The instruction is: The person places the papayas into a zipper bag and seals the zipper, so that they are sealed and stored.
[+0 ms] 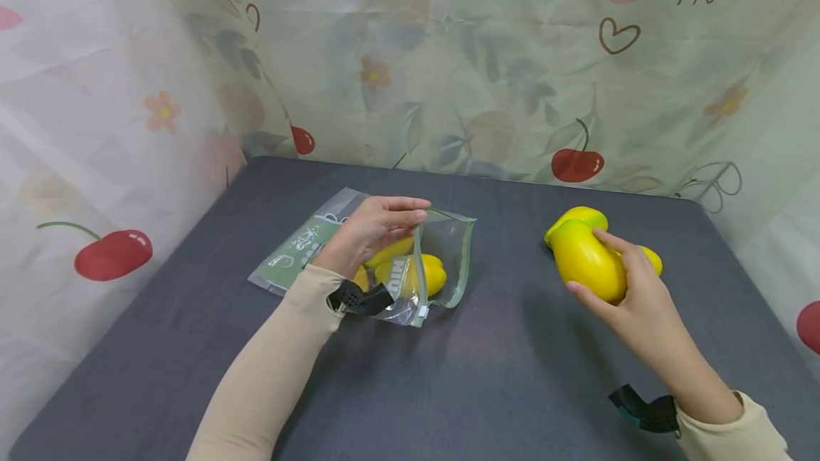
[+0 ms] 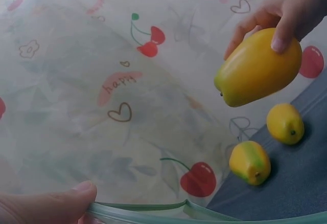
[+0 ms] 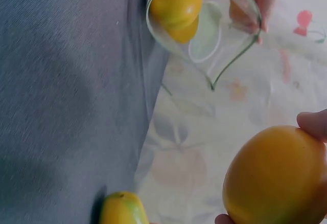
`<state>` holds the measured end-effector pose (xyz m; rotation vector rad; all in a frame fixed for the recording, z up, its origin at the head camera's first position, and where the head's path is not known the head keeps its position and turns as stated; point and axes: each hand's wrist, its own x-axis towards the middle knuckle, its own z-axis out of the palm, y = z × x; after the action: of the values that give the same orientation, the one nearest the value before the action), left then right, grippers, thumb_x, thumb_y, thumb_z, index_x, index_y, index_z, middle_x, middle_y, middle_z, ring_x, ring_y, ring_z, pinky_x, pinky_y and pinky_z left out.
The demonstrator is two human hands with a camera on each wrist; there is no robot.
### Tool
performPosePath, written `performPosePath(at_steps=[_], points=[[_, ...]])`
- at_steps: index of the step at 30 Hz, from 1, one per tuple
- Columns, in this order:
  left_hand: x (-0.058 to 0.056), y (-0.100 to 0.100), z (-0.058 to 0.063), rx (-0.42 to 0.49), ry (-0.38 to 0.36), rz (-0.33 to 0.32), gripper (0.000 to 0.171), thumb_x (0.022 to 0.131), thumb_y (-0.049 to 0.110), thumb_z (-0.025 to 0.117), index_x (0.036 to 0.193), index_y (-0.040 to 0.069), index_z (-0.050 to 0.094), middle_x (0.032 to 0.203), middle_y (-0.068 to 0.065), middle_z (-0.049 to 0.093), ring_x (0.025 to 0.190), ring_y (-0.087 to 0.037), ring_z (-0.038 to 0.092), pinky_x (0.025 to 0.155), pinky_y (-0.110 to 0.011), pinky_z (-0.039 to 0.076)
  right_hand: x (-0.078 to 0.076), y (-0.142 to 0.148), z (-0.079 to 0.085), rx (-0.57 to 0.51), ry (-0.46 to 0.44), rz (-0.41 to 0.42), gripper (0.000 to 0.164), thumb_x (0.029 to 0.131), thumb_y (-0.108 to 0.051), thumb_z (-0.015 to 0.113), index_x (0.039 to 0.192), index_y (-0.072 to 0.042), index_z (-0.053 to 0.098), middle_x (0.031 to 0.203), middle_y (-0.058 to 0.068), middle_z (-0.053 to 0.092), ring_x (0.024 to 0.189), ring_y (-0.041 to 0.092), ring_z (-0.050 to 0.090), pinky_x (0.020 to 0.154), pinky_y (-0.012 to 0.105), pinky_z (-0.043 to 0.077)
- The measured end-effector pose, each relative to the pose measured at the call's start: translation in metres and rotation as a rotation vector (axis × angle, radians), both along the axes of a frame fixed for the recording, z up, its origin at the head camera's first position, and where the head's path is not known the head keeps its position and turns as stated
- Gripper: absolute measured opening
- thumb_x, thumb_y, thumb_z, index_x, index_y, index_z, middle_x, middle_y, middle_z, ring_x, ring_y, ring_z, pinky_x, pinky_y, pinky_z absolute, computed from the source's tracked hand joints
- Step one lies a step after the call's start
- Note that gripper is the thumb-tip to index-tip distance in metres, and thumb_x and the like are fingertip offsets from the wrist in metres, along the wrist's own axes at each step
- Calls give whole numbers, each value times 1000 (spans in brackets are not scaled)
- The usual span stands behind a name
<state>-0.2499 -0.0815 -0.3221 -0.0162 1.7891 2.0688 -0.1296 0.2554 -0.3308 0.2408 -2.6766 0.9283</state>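
My left hand [image 1: 374, 226] pinches the upper edge of a clear zip bag [image 1: 463, 251] with green trim, and its mouth gapes toward the right. Several yellow fruits [image 1: 434, 274] lie inside the bag. Held up over the right side of the table is a large yellow papaya [image 1: 588, 260], green at its narrow end, which my right hand [image 1: 650, 311] grips between thumb and fingers. Behind it on the table sit two smaller yellow fruits, one green-tinged [image 2: 250, 162] and one plainer [image 2: 285, 124]. In the head view the papaya and hand partly cover both.
The dark grey table [image 1: 493, 368] is enclosed by printed cloth [image 1: 487, 77] at the back and sides. A flat green printed part of the bag [image 1: 295, 255] spreads left of my left wrist. Black wrist devices [image 1: 361, 297] sit on both arms.
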Motion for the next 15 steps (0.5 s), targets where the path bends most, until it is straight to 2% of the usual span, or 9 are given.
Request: performPosePath(at_steps=[1,6,11,13,15], points=[[0,0,0,0,0,-1,32,90,10,69,121,2,66,94,1,67,75,-9,61,73,-19,56,0,-3,1,-1,4,8,79,83,-25,78,148,-9,35,136,23,43,107,39,47,76,27,42],[0,0,-1,-4,-3,-6,32,90,9,69,121,2,66,95,1,67,76,-9,61,74,-19,56,-1,-19,-1,-10,13,74,78,84,-23,77,147,-6,35,137,23,43,111,38,46,81,48,44],[0,0,-2,-9,7,-11,32,90,9,69,121,2,66,99,0,67,78,-9,62,73,-18,56,0,-34,-8,6,28,141,75,83,-21,78,145,-9,37,134,17,45,108,30,49,82,34,42],[0,0,-2,-12,7,-9,32,89,10,69,121,2,67,100,0,67,78,-9,62,73,-18,56,1,-39,-11,20,29,161,75,83,-20,78,145,-10,37,135,15,45,107,27,50,80,30,42],[0,0,-2,-12,4,-8,32,89,10,69,121,3,67,100,0,67,78,-9,62,72,-18,56,1,-42,-14,33,32,184,75,82,-19,79,145,-11,38,137,14,45,107,26,51,80,32,43]])
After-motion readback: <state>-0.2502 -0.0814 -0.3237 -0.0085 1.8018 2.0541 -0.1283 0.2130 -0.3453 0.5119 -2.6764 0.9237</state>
